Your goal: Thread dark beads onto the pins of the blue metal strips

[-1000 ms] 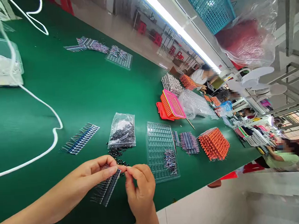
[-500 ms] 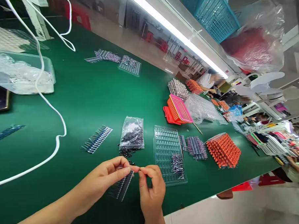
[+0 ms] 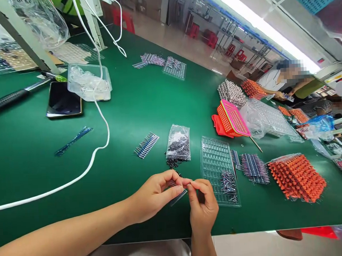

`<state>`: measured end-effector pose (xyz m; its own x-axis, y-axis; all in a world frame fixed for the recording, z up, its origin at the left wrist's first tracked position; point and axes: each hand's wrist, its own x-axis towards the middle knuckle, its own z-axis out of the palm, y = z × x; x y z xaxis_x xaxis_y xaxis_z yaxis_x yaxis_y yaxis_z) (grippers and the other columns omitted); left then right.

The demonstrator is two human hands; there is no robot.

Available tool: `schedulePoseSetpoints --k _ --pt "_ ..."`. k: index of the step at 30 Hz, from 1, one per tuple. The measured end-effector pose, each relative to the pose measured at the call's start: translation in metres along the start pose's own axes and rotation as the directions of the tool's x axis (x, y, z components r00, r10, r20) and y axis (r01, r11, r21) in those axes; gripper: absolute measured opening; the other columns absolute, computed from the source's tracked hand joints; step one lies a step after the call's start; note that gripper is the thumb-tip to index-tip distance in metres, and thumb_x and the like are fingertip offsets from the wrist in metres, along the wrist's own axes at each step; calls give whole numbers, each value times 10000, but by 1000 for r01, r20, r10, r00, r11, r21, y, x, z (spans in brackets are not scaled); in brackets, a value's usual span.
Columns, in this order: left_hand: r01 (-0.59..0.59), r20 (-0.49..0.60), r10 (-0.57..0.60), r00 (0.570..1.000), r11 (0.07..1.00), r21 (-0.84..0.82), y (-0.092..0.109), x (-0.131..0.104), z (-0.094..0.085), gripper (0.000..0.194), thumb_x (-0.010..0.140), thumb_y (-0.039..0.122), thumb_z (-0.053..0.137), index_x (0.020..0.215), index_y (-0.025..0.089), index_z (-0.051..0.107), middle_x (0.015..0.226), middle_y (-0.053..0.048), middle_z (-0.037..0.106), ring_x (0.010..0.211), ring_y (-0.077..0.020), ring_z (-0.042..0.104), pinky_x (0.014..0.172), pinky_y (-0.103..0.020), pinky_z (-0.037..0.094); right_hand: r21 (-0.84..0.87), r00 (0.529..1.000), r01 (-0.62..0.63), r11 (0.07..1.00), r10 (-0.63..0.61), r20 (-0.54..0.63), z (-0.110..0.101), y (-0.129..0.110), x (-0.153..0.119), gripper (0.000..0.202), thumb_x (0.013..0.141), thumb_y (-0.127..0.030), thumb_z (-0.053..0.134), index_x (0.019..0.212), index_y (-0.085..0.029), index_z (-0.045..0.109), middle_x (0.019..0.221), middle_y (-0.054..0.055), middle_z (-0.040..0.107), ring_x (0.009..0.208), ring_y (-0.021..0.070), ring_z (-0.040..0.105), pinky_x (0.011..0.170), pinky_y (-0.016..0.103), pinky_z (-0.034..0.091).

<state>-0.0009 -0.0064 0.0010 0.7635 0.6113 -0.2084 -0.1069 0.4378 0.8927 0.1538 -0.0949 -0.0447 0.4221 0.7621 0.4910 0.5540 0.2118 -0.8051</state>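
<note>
My left hand (image 3: 162,192) is closed, thumb against fingers, on a clear strip of small dark parts (image 3: 179,196) that shows below the thumb. My right hand (image 3: 203,204) pinches a tiny dark bead (image 3: 189,183) between thumb and forefinger, right at the left fingertips. Just beyond the hands, black beads (image 3: 174,162) spill from a clear plastic bag (image 3: 179,142). To the right lies a clear compartment tray (image 3: 216,152) with a pile of small wired pieces (image 3: 228,184) in its near right part. A strip of blue and white pieces (image 3: 146,145) is left of the bag.
Right of the tray are stacked strips (image 3: 254,169) and a tall orange pile (image 3: 298,177). Behind stands a pink and orange basket (image 3: 234,119). On the left lie a white cable (image 3: 90,161), a phone (image 3: 64,98), a plastic box (image 3: 108,83) and a hammer (image 3: 22,95). A co-worker (image 3: 273,80) sits far right.
The view has swung left, so things appear further right and the phone and hammer show more. Both hands stay fingertip to fingertip; less of the strip shows under my left hand.
</note>
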Motion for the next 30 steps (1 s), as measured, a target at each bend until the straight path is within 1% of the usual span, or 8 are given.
schedulePoseSetpoints --k 2,6,10,14,17,23,27,30 --pt "-16 -3 16 1000 999 35 -1 0 -1 292 883 451 684 849 184 569 1107 -101 723 970 -214 634 817 -327 477 6 1000 3 1000 -3 8 0 0 0 126 896 -124 649 973 -222 666 858 16 656 795 148 662 684 284 558" --pt "-45 8 44 999 997 66 0 1 -4 247 905 419 660 883 183 592 1084 -93 715 991 -211 620 832 -321 471 -32 998 43 999 -41 47 -2 -1 2 173 901 -101 636 1009 -231 667 881 18 675 815 146 668 706 290 560" --pt "18 -10 -17 1000 999 42 5 2 -6 263 895 428 667 896 174 600 1027 -82 720 861 -174 605 753 -301 458 -85 993 104 991 -98 73 -3 -3 4 209 898 -83 626 1031 -238 667 879 16 677 792 139 668 668 273 557" --pt "57 -13 -57 998 998 3 7 3 -7 289 878 448 683 863 179 579 1075 -88 735 816 -160 607 714 -294 455 -175 980 196 965 -186 74 -3 -4 6 224 896 -84 622 1046 -246 664 865 14 683 757 135 669 634 267 560" --pt "58 3 -58 998 998 3 5 3 -8 280 896 441 666 859 182 566 1122 -101 740 853 -173 631 713 -299 461 -235 971 239 942 -230 66 -1 -3 6 196 900 -104 627 1042 -238 648 849 16 685 733 134 665 620 266 561" --pt "17 14 -17 1000 999 48 4 4 -9 214 938 388 635 885 188 579 1170 -103 742 1040 -214 644 837 -335 474 -287 969 246 926 -240 59 0 -2 6 138 903 -118 636 996 -221 623 815 12 669 711 121 650 623 250 560" --pt "14 -2 -14 1000 999 38 3 5 -10 220 930 395 650 890 187 590 1147 -101 751 1052 -222 647 859 -343 478 -298 962 273 915 -263 73 -1 -1 5 168 900 -108 643 1024 -219 628 832 19 678 730 128 659 642 263 569" --pt "24 -23 -24 999 999 21 3 5 -10 232 916 409 665 896 187 599 1139 -97 752 1012 -208 651 844 -329 484 -298 958 288 910 -274 88 -2 0 4 209 894 -92 644 1058 -222 632 859 26 694 764 136 673 665 275 578"
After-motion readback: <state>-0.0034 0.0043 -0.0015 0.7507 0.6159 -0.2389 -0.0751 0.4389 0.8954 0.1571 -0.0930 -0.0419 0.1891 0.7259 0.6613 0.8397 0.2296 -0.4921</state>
